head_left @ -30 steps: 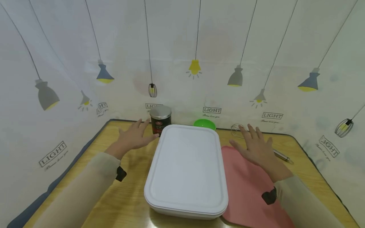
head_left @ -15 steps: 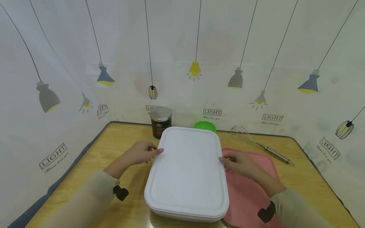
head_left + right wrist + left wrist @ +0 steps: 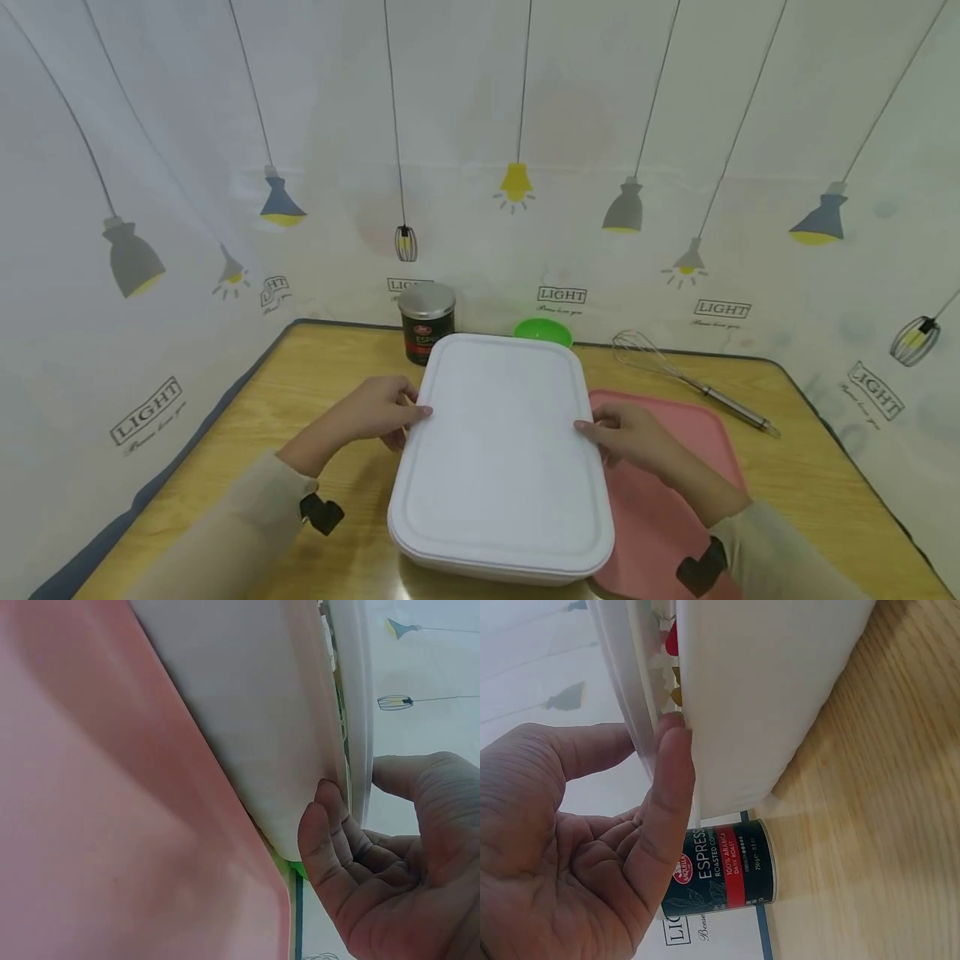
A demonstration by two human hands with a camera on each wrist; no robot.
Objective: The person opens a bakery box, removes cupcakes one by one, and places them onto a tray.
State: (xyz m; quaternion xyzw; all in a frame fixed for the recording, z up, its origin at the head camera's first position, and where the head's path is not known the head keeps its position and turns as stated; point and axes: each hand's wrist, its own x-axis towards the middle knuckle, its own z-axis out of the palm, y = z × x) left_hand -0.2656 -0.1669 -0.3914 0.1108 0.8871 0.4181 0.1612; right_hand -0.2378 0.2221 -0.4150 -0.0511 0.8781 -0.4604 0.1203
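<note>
A white lid (image 3: 501,450) covers the white rectangular box (image 3: 750,697) in front of me. My left hand (image 3: 371,412) holds the lid's left edge, thumb on top and fingers beneath the rim. On the opposite edge my right hand (image 3: 637,442) pinches the lid the same way. Both wrist views show a narrow gap between lid and box wall. Through it, in the left wrist view, small red (image 3: 672,639) and yellowish pieces (image 3: 676,696) show; what they are cannot be told.
A pink tray (image 3: 705,429) lies against the box's right side. Behind stand an espresso coffee tin (image 3: 427,321) and a green bowl (image 3: 543,331). A wire whisk (image 3: 701,387) lies at the back right of the wooden table (image 3: 322,358).
Both hands were spread above the table beside the box; they came down and in to the lid's side edges and took hold of it. A gap now shows under the lid.
</note>
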